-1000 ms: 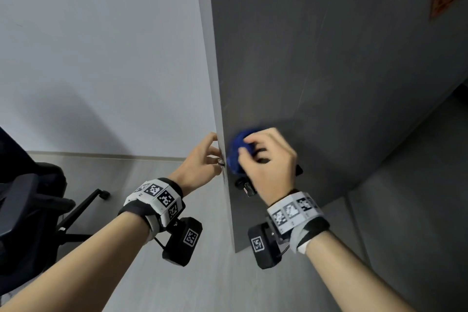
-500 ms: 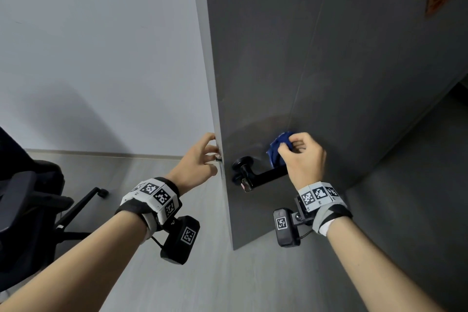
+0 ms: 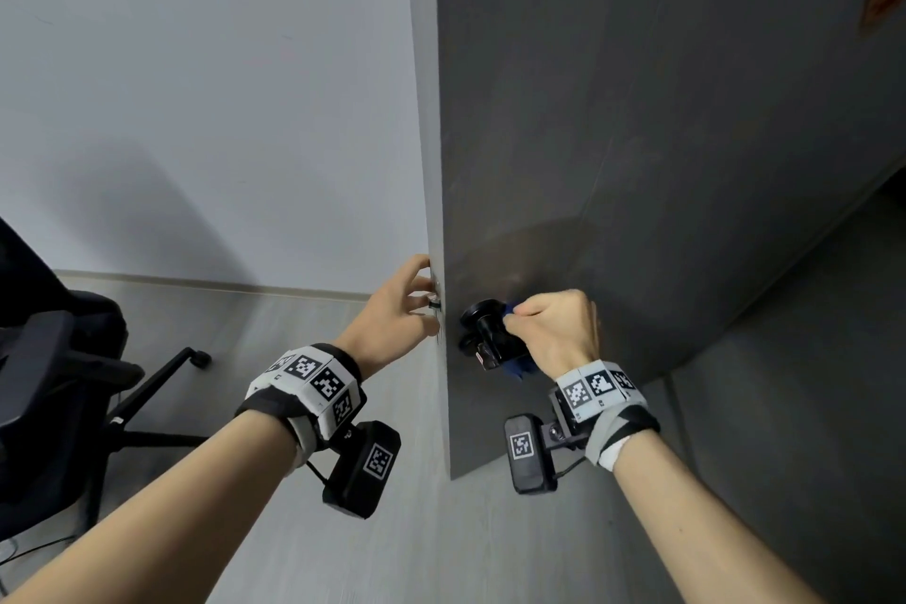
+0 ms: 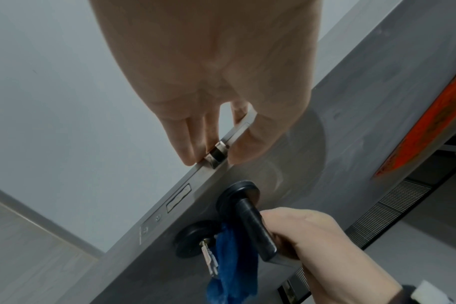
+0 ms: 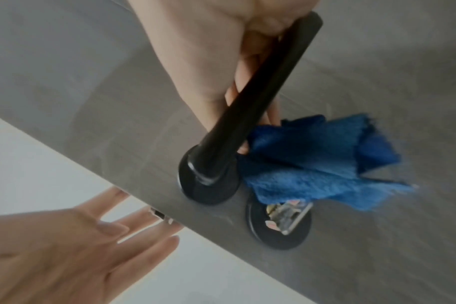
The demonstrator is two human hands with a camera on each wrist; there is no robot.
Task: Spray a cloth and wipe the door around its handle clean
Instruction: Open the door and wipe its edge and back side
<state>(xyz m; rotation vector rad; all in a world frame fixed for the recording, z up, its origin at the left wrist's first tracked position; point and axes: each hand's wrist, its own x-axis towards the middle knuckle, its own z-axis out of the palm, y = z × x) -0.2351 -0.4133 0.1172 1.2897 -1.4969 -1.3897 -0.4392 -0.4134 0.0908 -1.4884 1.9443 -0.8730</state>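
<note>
Right hand (image 3: 559,334) moved onto handle (image 4: 255,228), cloth (image 5: 312,162) mostly hidden.

the grey door (image 3: 637,137) carries a black lever handle (image 4: 250,224) and, just below it, a round black lock plate (image 5: 278,224) with a key (image 5: 286,214) in it. a red-orange sheet (image 4: 426,127), maybe a paper decoration, sticks to its face. an office chair (image 3: 59,387) stands on the pale floor (image 3: 294,334).

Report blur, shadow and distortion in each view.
Head view: sharp, wide-angle bend, a soft shadow on the door above the handle. Left wrist: left hand close and soft. Right wrist: cloth motion-smeared.
</note>
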